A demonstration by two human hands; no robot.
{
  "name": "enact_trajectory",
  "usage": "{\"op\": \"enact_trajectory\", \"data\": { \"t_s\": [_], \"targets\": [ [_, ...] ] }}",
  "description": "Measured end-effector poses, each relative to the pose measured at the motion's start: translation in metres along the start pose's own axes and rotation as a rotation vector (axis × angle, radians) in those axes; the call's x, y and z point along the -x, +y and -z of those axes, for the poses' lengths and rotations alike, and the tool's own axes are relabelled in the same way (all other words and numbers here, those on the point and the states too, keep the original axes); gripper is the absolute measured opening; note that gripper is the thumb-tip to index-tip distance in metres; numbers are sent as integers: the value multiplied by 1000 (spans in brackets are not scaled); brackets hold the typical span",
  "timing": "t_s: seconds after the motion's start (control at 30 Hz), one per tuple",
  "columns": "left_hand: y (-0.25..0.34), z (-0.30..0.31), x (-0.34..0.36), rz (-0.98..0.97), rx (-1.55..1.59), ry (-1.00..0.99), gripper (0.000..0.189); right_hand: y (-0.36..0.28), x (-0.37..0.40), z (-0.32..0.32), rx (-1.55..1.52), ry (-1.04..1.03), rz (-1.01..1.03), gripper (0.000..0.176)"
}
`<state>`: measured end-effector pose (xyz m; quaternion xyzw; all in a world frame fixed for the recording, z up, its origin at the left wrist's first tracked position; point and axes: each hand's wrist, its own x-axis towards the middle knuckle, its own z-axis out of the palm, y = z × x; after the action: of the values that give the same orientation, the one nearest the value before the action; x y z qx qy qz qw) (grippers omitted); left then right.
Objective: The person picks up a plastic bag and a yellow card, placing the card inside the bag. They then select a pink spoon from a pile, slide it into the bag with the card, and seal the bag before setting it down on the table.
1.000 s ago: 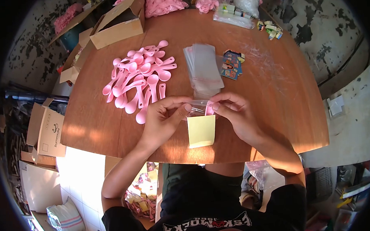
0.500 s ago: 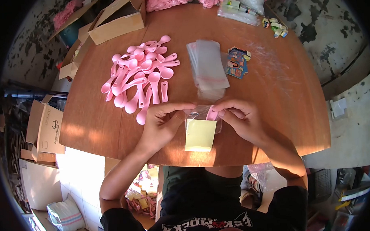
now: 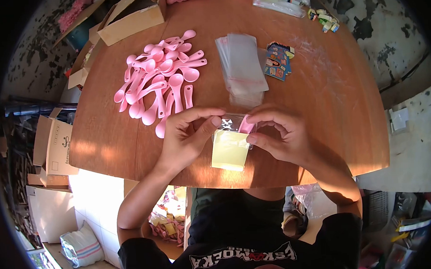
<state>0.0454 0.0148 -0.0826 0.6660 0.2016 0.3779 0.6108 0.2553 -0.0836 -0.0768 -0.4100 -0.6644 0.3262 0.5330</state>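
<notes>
Both hands hold a small clear plastic bag [image 3: 233, 126] over the near edge of the table. A pale yellow card [image 3: 229, 150] sits in the bag, and part of a pink spoon [image 3: 246, 126] shows at its upper right. My left hand [image 3: 189, 135] pinches the bag's upper left corner between thumb and fingers. With thumb and forefinger, my right hand [image 3: 281, 132] grips the right side beside the spoon. Beyond the hands lie a stack of clear plastic bags [image 3: 242, 67] and a pile of pink spoons [image 3: 161, 79] to its left.
Blue printed cards [image 3: 278, 63] lie right of the bag stack. An open cardboard box [image 3: 131, 23] stands at the far left of the wooden table [image 3: 329, 121]. Small boxes [image 3: 324, 20] sit at the far right. Below the table, a container holds pink and yellow pieces [image 3: 168, 219].
The right thumb has moved down along the bag's right side. The bag, with the card inside, is slightly higher in view, and the camera view has shifted a little.
</notes>
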Motion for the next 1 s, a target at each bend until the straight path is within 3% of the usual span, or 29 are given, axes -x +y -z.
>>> {"op": "enact_trajectory", "data": {
  "t_s": [0.17,0.47,0.7,0.77,0.83,0.9,0.97,1.0],
  "targets": [
    [-1,1,0,-8,-12,32,20,2,1,-5,25,36,1,32],
    [12,-6,7,87,84,-3,48,0,6,-7,-24,65,-27,35],
    [24,23,105,80,-231,-168,36,-3,13,0,-128,-56,-96,32],
    [32,33,129,169,-324,-321,37,-2,9,-3,-118,5,-126,27],
    [-4,53,170,274,-309,-269,40,4,-2,-2,-124,225,-109,22],
    [-37,73,211,558,-327,-61,53,13,-11,5,-3,251,-87,20],
    [-49,82,230,843,-718,9,64,16,-20,11,483,210,-23,22],
    [-60,88,251,809,-964,-68,70,20,-25,15,484,219,-20,22]
  ]
}}
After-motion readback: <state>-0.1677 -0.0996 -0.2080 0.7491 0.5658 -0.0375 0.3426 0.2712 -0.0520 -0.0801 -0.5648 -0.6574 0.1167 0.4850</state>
